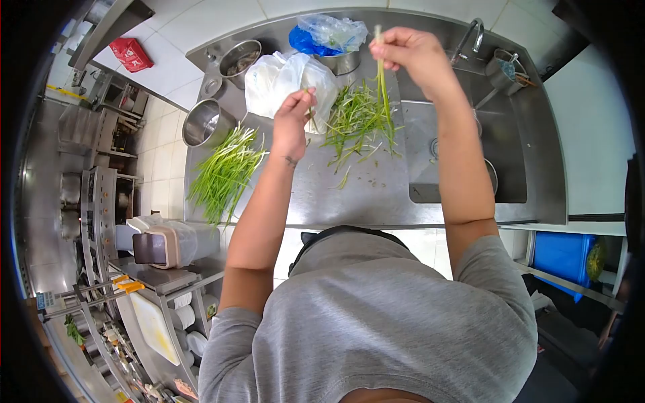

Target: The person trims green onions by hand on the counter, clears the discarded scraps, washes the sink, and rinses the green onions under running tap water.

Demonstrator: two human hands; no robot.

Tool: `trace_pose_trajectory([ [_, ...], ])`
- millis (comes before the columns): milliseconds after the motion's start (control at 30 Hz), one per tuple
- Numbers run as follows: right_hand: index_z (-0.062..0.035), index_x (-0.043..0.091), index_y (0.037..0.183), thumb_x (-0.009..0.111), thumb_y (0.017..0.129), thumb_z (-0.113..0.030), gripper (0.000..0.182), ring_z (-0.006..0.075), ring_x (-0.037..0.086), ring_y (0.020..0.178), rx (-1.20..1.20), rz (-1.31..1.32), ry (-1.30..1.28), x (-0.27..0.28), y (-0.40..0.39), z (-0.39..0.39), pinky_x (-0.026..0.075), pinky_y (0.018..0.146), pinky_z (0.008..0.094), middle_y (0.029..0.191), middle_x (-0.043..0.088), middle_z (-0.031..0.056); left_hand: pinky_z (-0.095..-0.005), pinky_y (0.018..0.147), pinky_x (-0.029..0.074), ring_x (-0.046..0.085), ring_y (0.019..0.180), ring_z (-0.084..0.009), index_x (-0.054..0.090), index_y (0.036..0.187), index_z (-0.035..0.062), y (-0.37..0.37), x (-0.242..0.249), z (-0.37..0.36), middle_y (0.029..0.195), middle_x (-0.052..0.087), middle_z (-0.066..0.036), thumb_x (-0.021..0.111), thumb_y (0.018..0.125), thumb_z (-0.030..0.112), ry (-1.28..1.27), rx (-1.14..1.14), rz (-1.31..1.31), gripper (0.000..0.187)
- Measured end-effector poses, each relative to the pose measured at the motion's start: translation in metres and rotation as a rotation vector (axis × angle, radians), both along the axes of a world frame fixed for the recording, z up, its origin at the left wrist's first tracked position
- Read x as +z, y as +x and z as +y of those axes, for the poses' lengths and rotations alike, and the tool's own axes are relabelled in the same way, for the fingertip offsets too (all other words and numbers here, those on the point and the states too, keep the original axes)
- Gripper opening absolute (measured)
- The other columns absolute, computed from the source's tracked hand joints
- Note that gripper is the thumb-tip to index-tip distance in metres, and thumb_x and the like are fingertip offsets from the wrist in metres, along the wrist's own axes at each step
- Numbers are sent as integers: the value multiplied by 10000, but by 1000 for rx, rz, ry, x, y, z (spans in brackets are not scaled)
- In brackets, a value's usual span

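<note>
My right hand (416, 59) pinches a few garlic chives (383, 91) by their pale ends, so the green leaves hang down over the loose pile. That loose pile of chives (353, 117) lies on the steel counter (316, 195), with small scraps scattered around it. In front of the white plastic bag (269, 84), my left hand (293, 124) is closed, thumb against fingertips; a tiny greenish bit may be between them, too small to name. A neater bundle of chives (228, 171) lies at the counter's left end.
A sink (423, 185) with a faucet (476, 33) is on the right. Steel pots (205, 124) stand at the left, and another pot (342, 64) holds blue and clear plastic bags (336, 33). A lined bin (178, 245) stands below left.
</note>
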State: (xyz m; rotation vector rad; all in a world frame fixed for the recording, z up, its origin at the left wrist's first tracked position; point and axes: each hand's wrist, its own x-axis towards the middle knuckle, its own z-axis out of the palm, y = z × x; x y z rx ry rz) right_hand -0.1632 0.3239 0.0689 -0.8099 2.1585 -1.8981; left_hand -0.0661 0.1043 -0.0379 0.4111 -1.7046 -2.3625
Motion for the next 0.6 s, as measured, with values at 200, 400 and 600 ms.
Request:
trace_pose_trajectory([
  [200, 3, 682, 883, 723, 769, -133, 182, 57, 549, 638, -63, 77, 72, -44, 16, -41, 451, 592, 219, 730, 646, 6, -442, 951, 428, 555, 1038, -201, 579, 1105, 73, -8, 39, 23, 1014, 619, -41, 543, 926, 167, 274, -154, 100, 206],
  [400, 18, 679, 885, 719, 769, -112, 179, 57, 535, 634, -126, 12, 6, -45, 27, -49, 439, 587, 213, 719, 635, 10, -395, 892, 478, 606, 982, -218, 558, 1158, 30, -6, 43, 38, 1111, 618, -77, 563, 906, 102, 111, -13, 122, 262],
  [600, 2, 684, 885, 718, 766, -148, 195, 69, 531, 631, -121, -40, -35, -58, 12, -45, 434, 585, 236, 712, 635, 22, -314, 845, 489, 645, 915, -200, 651, 1049, 5, -16, 28, 29, 1232, 568, -121, 583, 870, 63, -530, 62, 174, 200],
])
